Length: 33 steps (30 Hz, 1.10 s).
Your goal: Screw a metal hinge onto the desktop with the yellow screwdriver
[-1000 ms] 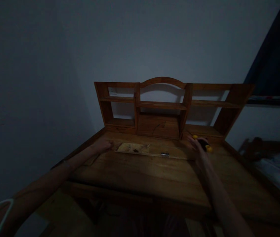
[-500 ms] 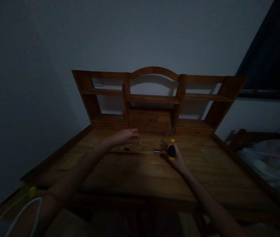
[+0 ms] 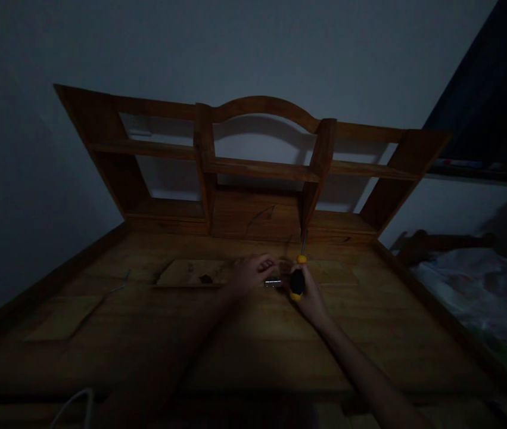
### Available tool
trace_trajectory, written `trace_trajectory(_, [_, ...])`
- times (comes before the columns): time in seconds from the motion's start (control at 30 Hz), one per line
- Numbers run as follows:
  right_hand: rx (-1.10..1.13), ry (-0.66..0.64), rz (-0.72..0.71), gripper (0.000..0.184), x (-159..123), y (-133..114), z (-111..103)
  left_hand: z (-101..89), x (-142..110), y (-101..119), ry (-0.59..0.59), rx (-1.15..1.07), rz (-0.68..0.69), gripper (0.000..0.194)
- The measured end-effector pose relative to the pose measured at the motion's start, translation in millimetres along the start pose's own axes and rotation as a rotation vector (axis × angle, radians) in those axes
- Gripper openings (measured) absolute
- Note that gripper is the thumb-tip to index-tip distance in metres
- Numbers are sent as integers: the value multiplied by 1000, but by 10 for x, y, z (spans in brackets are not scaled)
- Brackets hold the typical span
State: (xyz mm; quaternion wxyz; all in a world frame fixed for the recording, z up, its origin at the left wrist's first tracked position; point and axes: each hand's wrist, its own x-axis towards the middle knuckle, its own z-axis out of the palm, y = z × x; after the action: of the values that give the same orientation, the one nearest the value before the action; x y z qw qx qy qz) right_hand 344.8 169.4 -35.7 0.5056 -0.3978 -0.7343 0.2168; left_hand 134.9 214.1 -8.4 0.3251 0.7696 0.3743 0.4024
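My right hand [image 3: 309, 292] is wrapped round a screwdriver [image 3: 296, 280] with a yellow and black handle, its thin shaft pointing away from me. A small shiny metal piece [image 3: 273, 282] lies just left of that hand, at the front edge of a narrow wooden board [image 3: 333, 273]; whether the fingers touch it I cannot tell. My left hand [image 3: 255, 269] is over the board beside the metal piece, its fingers curled together. Anything between those fingers is too dark and small to make out. A dark spot [image 3: 206, 279] shows on the board left of the hand.
The wooden desk [image 3: 235, 345] carries a shelf unit [image 3: 262, 170] along its back. At the left lie a flat pale piece [image 3: 65, 316] and a thin metal rod [image 3: 118, 288]. A white cable [image 3: 72, 402] hangs near the front. Plastic-covered things [image 3: 472, 286] are at the right.
My left hand has moved right, close to the metal piece and the right hand. My right hand keeps hold of the screwdriver. The view has shifted, showing more of the desk's left side.
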Motion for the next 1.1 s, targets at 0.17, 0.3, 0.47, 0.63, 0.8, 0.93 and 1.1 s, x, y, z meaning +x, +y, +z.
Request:
trace_trajectory(0.17, [61,-41,23,29,6,-49,12,65,-2,15,-20,-35,16,22])
trace_trajectory(0.3, [92,-33,48,30,10,-103,8,32,4,80,-1,-57,-8,18])
trace_trajectory(0.47, [149,-17,66,31,21,-87,15,-4,2,138,-1,-31,-19,17])
trace_trajectory(0.63, [197,-9,68,30,16,-35,37,6,3,126,-7,-76,-29,17])
trace_trajectory(0.8, [184,-28,65,32,6,-14,38,-3,-6,150,-17,-35,-19,16])
trace_trajectory(0.93, [106,-31,52,32,6,-27,17,-35,-10,142,-6,-6,34,17])
trace_trajectory(1.1, [73,-9,23,26,6,-72,3,-49,-14,112,-16,77,131,20])
